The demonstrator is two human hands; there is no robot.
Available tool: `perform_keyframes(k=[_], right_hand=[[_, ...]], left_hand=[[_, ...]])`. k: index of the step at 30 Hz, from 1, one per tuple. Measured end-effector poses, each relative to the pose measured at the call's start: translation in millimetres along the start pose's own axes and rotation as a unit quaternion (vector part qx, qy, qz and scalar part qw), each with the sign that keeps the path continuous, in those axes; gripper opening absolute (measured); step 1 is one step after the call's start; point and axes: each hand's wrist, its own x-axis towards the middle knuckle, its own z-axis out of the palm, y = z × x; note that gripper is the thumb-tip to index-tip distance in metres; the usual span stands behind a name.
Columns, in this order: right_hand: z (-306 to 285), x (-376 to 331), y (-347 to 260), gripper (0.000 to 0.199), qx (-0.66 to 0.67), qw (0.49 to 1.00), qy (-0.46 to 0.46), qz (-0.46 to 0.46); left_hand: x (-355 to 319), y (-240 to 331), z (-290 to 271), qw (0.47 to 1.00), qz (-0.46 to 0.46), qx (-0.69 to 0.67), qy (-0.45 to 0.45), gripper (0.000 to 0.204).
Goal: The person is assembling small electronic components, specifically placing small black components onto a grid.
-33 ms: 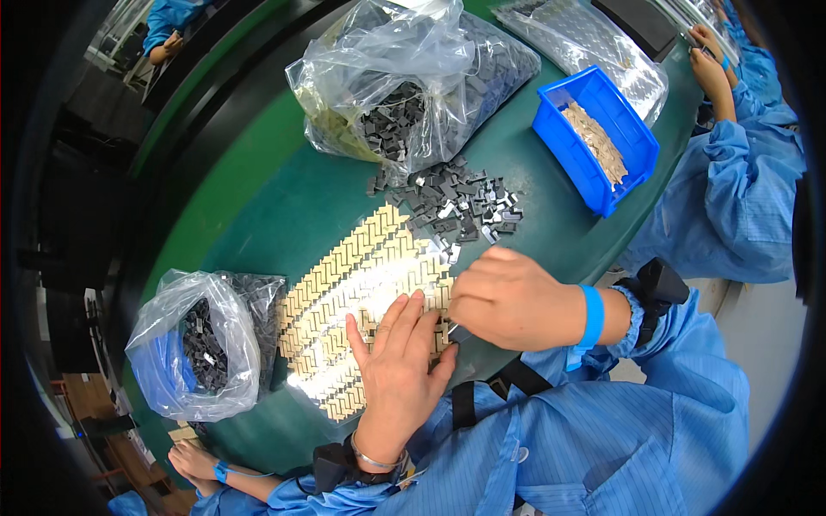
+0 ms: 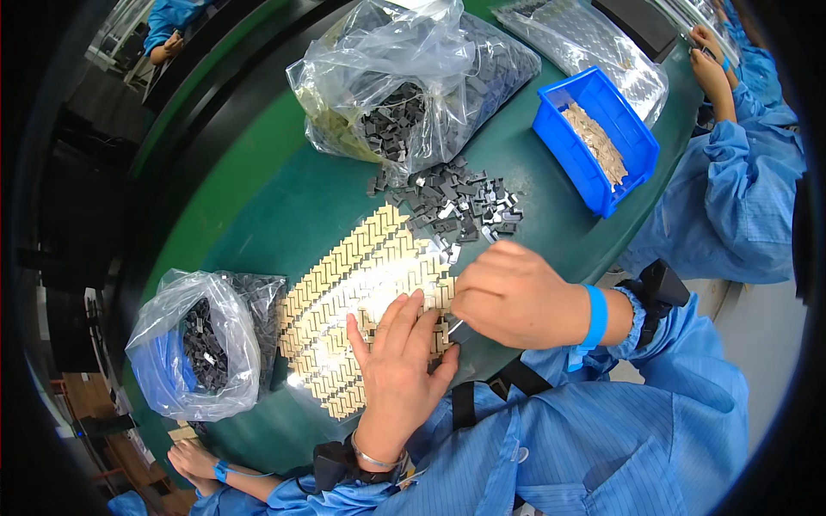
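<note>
A clear sheet of small pale gold pieces in slanting interlocked rows (image 2: pixel 323 301) lies on the green table, glare whitening its middle. My left hand (image 2: pixel 400 370) rests flat across its near right part, fingers stretched out and holding nothing. Just right of it, my right hand (image 2: pixel 508 297) is closed in a pinch at the sheet's right edge. A thin silvery edge shows under its fingers; what they grip is mostly hidden. Beyond the sheet lies a loose heap of small black plastic parts (image 2: pixel 452 202), some catching the light.
A large clear bag of black parts (image 2: pixel 499 73) stands behind the heap. Far right is a blue bin (image 2: pixel 637 142) holding flat pale pieces, with clear packaging (image 2: pixel 594 43) behind it. Another bag (image 2: pixel 245 378) with black parts stands left. Co-workers' hands (image 2: pixel 194 460) show at the edges.
My right hand has shifted very slightly right, away from the left hand. The left hand and the sheet stay where they were.
</note>
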Motion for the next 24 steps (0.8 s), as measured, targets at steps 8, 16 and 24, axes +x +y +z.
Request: perform_keyframes(k=[8, 16, 24], right_hand=[[0.3, -7.8, -11.5, 0.015, -0.015, 0.983, 0.184, -0.019], [1.5, -6.6, -33.2, 0.019, -0.035, 0.961, 0.265, -0.079], [-7.1, -7.9, -29.9, 0.017, 0.215, 0.959, 0.185, 0.025]], left_hand=[[1.7, -2.7, -1.5, 0.991, 0.034, -0.103, 0.077, 0.038], [-20.1, 25.6, -2.0, 0.824, -0.074, -0.547, 0.128, 0.028], [-21.1, 22.4, 3.0, 0.734, -0.122, -0.660, 0.102, 0.022]])
